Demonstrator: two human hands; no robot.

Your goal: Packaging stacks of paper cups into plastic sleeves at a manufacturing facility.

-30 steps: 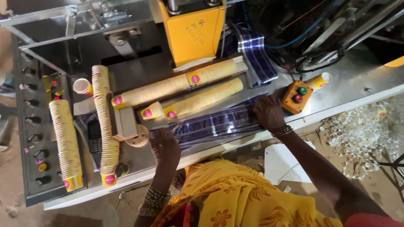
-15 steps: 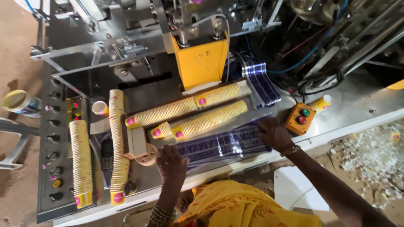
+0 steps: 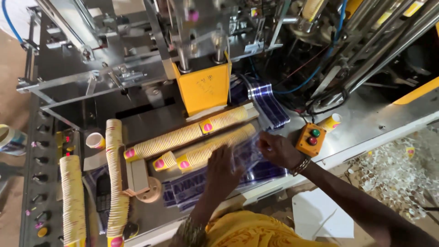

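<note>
While lying on the machine bed, the nearer cup stack (image 3: 215, 148) is running its long axis from lower left up to upper right, just ahead of both hands. Left hand (image 3: 224, 171) is spreading flat, fingers touching the clear plastic sleeve (image 3: 244, 153); right hand (image 3: 276, 148) is pinching the sleeve's right edge, beside the stack's upper end and the orange button box (image 3: 311, 138).
</note>
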